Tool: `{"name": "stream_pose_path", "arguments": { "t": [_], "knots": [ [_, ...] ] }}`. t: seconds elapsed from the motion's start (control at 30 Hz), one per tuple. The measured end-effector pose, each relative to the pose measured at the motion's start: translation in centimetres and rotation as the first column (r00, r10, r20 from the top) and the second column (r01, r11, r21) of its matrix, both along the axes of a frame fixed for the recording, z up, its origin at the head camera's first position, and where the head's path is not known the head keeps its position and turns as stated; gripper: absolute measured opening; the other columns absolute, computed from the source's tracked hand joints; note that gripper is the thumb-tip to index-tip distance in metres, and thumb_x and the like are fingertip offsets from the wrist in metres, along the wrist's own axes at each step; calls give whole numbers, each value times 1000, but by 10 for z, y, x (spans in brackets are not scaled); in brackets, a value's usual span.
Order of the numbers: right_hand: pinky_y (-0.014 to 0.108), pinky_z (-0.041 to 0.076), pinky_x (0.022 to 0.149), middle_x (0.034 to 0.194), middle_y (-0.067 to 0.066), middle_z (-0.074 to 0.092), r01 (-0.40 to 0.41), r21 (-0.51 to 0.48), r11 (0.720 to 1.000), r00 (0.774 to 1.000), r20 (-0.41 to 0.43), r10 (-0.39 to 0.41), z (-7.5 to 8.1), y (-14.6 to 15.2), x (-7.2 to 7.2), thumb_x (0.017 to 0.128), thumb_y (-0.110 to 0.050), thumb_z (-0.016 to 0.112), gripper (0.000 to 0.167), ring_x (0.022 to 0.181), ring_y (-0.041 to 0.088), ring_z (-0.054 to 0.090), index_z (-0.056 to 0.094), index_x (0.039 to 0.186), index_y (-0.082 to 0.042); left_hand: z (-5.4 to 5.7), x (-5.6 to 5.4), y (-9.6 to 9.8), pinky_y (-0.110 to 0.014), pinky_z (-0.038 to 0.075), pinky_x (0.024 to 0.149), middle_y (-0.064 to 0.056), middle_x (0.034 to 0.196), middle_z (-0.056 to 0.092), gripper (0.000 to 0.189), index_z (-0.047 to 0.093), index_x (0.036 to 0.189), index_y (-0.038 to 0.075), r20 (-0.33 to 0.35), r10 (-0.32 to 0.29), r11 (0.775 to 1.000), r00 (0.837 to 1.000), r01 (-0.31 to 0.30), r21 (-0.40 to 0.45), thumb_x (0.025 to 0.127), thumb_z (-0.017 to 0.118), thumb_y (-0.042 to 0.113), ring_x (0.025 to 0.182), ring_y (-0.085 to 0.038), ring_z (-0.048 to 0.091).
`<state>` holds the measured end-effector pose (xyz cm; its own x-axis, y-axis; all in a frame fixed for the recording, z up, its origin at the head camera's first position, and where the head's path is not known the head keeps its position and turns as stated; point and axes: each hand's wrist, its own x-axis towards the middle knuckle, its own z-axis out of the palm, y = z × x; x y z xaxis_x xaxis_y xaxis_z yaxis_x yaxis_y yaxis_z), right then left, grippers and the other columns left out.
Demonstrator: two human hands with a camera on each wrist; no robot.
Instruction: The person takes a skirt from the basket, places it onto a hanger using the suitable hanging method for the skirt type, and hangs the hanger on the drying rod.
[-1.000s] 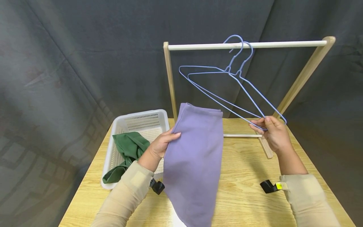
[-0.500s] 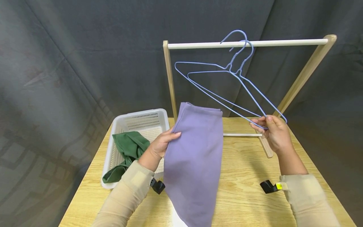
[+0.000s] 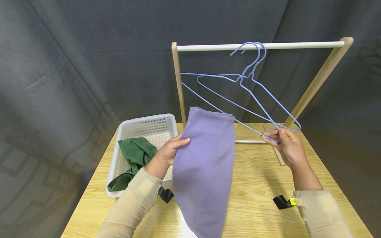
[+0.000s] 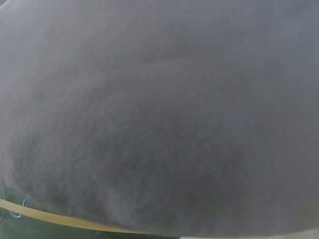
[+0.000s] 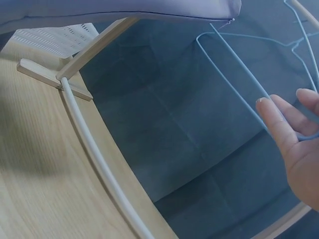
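Note:
My left hand (image 3: 170, 149) grips the left edge of a folded purple garment (image 3: 203, 158), thumb on top, and the cloth hangs down towards the table's front. Its kind is not clear. Blurred grey fabric (image 4: 159, 119) fills nearly all of the left wrist view. With the thumb and fingers, my right hand (image 3: 287, 147) pinches the lower right corner of a blue wire hanger (image 3: 258, 100). That hanger's hook tip shows in front of the rack's rail, and its lower bar passes behind the garment. Another blue hanger (image 3: 278, 100) hangs from the rail just behind.
A wooden clothes rack with a white rail (image 3: 300, 45) stands at the back of the wooden table (image 3: 253, 198). On the left, a white plastic basket (image 3: 172, 127) holds a crumpled green cloth (image 3: 138, 152). Grey curtain (image 3: 104, 66) hangs behind.
The held hanger's hook has come up off the rail to its front side, then dropped lower. Its left end has shifted left, and my right hand has moved slightly down. The left hand stays put.

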<state>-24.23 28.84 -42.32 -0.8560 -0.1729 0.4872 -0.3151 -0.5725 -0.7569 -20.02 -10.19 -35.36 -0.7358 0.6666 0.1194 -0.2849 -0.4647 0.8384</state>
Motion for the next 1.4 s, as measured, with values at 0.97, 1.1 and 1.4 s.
{"name": "stream_pose_path", "arguments": {
  "t": [0.97, 1.1, 1.4],
  "knots": [
    [37, 42, 81, 97, 25, 58, -130, -32, 991, 989, -77, 127, 29, -4, 48, 93, 0, 15, 38, 97, 33, 53, 50, 95, 14, -1, -3, 3, -24, 46, 70, -3, 95, 54, 21, 42, 111, 16, -11, -9, 995, 1000, 10, 102, 91, 40, 11, 81, -13, 57],
    [39, 42, 80, 96, 29, 57, -147, -54, 988, 986, -86, 142, 28, 0, 48, 92, 1, 13, 38, 96, 36, 53, 48, 95, 16, -2, -4, 2, -24, 46, 70, -3, 95, 54, 22, 42, 112, 16, -15, -6, 995, 1000, 7, 104, 91, 39, 10, 81, -13, 57],
    [40, 41, 81, 97, 30, 56, -189, -47, 981, 977, -108, 183, 20, 6, 48, 93, 1, 15, 36, 98, 37, 51, 48, 96, 16, -2, -4, 2, -24, 46, 70, -3, 95, 54, 23, 39, 113, 16, -8, -1, 995, 1000, 2, 101, 92, 33, 8, 81, -13, 57]
  ]
}}
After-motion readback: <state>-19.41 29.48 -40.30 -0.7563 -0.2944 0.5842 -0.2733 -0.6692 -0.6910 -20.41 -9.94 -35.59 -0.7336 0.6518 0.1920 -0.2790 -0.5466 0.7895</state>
